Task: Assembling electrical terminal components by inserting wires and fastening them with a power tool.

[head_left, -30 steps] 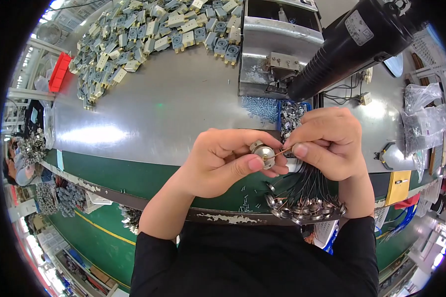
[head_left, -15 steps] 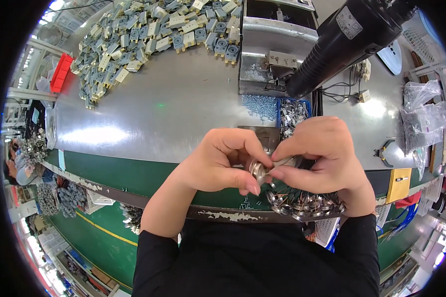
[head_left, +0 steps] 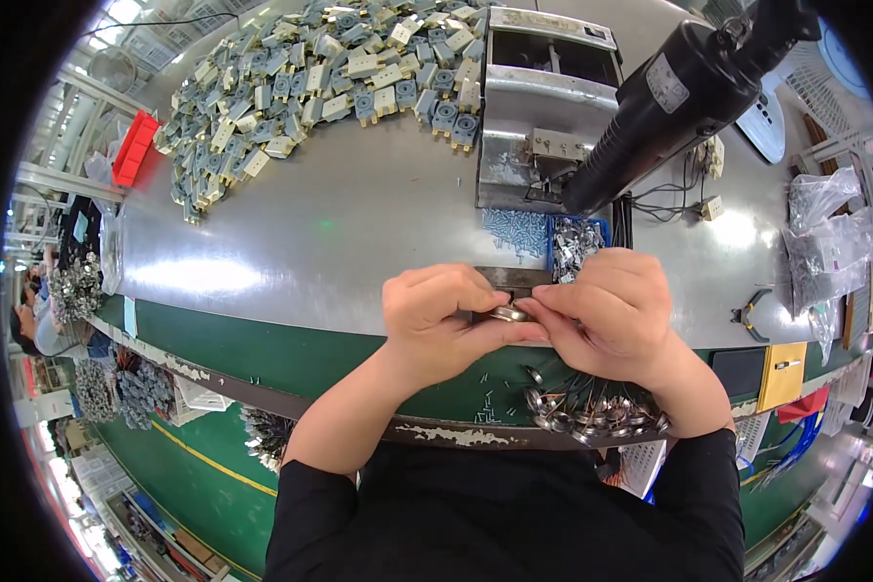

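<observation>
A small round silver metal part (head_left: 508, 313) is pinched between the thumb and fingers of my left hand (head_left: 436, 315), held low over the front of the bench. My right hand (head_left: 606, 315) is closed close against the part's right side, thumb and forefinger pressed together. Whatever lies between those fingertips is hidden. Just beyond both hands sits a dark metal block (head_left: 509, 279). Below the right hand lies a heap of similar round metal parts with wires (head_left: 601, 415). Several loose screws (head_left: 490, 403) are scattered on the green mat near the bench edge.
A metal machine (head_left: 533, 107) and a black cylindrical powered tool (head_left: 650, 121) stand beyond my hands. Screws (head_left: 516, 231) lie beside a blue bin of small metal pieces (head_left: 577, 247). Grey-and-cream switch-like parts (head_left: 330, 78) are heaped far left, a red bin (head_left: 134, 147) beside them. Pliers (head_left: 750, 315) lie right.
My hands have drawn closer together and turned the round part from facing sideways to lying nearly flat. The whole view has shifted slightly.
</observation>
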`<move>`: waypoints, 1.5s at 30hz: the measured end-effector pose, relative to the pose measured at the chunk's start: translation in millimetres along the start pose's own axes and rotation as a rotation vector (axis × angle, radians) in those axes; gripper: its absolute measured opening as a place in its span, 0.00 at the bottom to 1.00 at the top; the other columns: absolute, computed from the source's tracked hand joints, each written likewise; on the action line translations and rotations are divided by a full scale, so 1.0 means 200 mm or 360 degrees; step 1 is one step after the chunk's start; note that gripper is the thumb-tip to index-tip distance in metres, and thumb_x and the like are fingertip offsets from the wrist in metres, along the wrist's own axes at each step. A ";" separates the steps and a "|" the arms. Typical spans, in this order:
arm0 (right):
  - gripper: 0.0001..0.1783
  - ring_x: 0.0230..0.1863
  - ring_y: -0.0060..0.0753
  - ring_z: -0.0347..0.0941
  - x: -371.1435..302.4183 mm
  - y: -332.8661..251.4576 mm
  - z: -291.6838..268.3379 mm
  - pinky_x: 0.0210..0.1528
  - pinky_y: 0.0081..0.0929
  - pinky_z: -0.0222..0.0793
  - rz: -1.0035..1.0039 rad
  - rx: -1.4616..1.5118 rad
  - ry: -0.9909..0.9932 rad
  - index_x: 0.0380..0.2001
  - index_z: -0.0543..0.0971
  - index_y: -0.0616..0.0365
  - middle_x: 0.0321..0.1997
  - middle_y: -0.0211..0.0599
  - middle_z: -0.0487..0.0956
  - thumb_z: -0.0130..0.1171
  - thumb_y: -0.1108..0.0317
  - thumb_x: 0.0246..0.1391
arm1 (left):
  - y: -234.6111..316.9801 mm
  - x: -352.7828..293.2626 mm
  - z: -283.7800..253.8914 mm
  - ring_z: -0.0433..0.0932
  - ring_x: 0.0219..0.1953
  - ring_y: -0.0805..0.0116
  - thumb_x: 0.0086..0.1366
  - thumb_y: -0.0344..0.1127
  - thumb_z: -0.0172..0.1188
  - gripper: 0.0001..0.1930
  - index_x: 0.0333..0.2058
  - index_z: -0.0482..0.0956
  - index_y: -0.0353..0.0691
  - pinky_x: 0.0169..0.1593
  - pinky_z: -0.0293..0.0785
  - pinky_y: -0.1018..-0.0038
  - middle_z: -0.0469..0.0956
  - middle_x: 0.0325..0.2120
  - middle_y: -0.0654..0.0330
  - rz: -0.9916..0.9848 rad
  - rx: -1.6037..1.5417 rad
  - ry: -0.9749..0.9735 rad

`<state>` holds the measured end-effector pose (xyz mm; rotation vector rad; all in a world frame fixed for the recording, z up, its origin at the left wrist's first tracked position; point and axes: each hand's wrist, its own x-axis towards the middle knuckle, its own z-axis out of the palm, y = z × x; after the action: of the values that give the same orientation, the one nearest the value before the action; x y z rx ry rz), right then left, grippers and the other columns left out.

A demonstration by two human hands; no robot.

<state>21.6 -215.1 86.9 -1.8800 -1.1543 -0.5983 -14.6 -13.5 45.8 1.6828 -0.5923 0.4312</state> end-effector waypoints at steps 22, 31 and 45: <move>0.22 0.24 0.35 0.73 0.00 -0.04 -0.02 0.30 0.27 0.69 0.0542 0.0442 -0.0365 0.55 0.76 0.67 0.26 0.41 0.77 0.57 0.79 0.55 | 0.01 0.04 -0.03 0.85 0.30 0.64 0.65 0.20 0.55 0.05 0.39 0.77 0.31 0.36 0.80 0.73 0.83 0.30 0.55 -0.0367 -0.0162 0.0077; 0.16 0.23 0.20 0.72 0.00 -0.02 -0.06 0.23 0.21 0.64 0.0670 0.0784 -0.0299 0.45 0.83 0.65 0.30 0.40 0.83 0.57 0.80 0.51 | -0.02 -0.02 -0.04 0.81 0.24 0.66 0.75 0.45 0.51 0.18 0.43 0.73 0.31 0.32 0.78 0.72 0.80 0.24 0.54 -0.1322 -0.2405 -0.0529; 0.17 0.25 0.21 0.76 0.00 -0.04 -0.05 0.27 0.19 0.69 0.0789 0.0720 -0.0310 0.44 0.82 0.68 0.33 0.40 0.84 0.56 0.78 0.50 | 0.14 0.04 0.00 0.85 0.32 0.68 0.69 0.27 0.59 0.07 0.42 0.76 0.30 0.35 0.80 0.75 0.83 0.29 0.56 -0.0490 -0.0056 -0.0167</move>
<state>14.1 -222.0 95.7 -1.7502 -0.8035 0.1182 -24.4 -19.1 71.8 1.7346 -0.4040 0.1112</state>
